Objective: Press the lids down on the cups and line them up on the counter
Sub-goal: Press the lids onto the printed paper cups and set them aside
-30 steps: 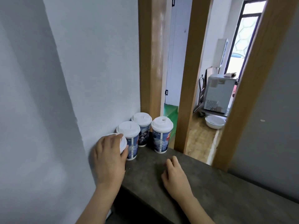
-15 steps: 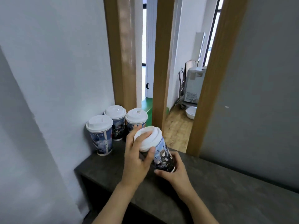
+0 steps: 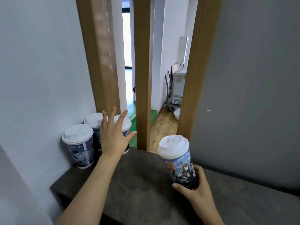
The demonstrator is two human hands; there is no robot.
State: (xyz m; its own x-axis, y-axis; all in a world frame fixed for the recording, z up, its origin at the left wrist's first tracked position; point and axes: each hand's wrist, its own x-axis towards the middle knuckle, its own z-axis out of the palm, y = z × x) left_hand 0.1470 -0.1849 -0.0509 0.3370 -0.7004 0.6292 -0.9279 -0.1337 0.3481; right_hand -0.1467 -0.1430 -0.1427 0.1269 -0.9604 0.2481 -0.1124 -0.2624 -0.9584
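Nearest us, the right hand [image 3: 194,186] grips the lower body of a lidded cup [image 3: 177,161], fingers wrapped round it; its long axis tilts, lid leaning up and left of the hand, base just above the counter [image 3: 142,184]. Farther out, the left hand [image 3: 113,135] is spread, fingers straight, holding nothing. Three lidded cups [image 3: 79,143] stand clustered against the wall, just beyond and left of that hand, so the left is the nearer one to them. Half a second back both hands were on the tilted cup; now the left has let go and moved toward the cluster, and the cup has gone right.
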